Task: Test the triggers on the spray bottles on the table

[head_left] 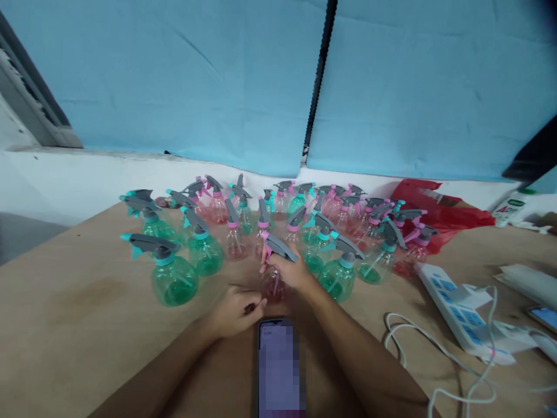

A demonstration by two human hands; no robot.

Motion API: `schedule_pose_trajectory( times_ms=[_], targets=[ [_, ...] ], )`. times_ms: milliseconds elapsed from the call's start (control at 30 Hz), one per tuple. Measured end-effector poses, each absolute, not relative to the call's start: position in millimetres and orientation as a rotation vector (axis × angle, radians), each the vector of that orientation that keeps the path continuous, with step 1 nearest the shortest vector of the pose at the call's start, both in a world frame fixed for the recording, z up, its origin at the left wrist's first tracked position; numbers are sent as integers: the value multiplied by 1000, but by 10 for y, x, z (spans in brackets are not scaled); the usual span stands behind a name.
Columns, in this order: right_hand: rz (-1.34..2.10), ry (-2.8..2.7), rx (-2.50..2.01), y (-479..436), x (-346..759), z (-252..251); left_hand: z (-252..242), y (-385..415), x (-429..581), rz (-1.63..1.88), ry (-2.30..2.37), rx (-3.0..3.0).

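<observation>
My right hand (289,270) is wrapped round the neck of a pink spray bottle (275,287) with a grey and pink trigger head. The bottle stands upright on the table, its nozzle pointing up to the left. Curled into a loose fist, my left hand (239,310) rests on the table just left of the bottle's base; I see nothing held in it, and cannot tell whether its fingertips touch the bottle. Below both hands lies a phone (281,366) with a blurred screen. Close by stand a green spray bottle (174,281) on the left and another green bottle (338,278) on the right.
Behind the hands stand several more pink and green spray bottles. To the right are a red plastic bag (448,215), a white power strip (456,313) with plugs and cables, and a white bottle (513,206). A blue curtain (195,81) hangs at the back.
</observation>
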State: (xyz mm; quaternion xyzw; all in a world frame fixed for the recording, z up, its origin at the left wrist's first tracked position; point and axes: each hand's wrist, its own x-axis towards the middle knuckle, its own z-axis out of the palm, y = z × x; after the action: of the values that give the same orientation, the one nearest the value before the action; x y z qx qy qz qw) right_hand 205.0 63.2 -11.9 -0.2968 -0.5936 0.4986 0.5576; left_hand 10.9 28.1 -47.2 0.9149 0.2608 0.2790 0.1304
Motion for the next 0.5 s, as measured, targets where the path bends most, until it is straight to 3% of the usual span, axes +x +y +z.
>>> schedule_pose_trajectory(
  times_ms=[233, 500],
  targets=[
    [963, -1398, -766, 666, 2066, -261, -493, 298, 101, 792, 755, 2670],
    [438, -1509, -871, 581, 2112, -508, -467, 295, 115, 808, 744, 2666]
  ],
)
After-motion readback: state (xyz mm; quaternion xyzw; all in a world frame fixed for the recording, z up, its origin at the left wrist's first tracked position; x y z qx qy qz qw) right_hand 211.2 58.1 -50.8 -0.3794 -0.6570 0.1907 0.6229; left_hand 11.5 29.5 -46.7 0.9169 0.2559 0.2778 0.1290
